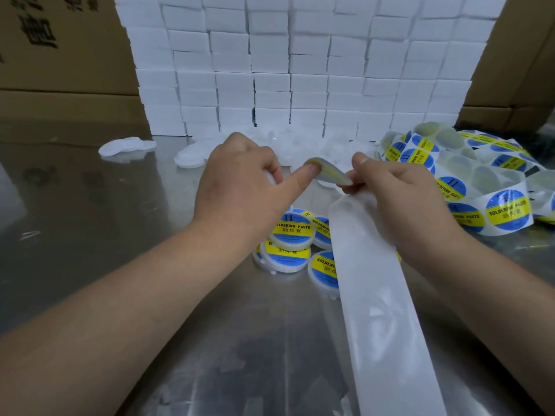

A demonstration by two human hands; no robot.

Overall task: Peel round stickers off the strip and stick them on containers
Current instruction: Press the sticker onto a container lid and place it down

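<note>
Midair, left hand (240, 187) gripping container (268, 179) thumbs sticker (329, 172) edge off right hand's (399, 202) strip (375, 280).

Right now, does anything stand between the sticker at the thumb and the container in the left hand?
Nothing visible does. The sticker sticks to the left thumb, just beside the white container that the left hand holds.

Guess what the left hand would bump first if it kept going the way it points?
The left hand, holding a container, is touching the half-peeled sticker, so that comes first; just past it is probably the right hand.
</note>
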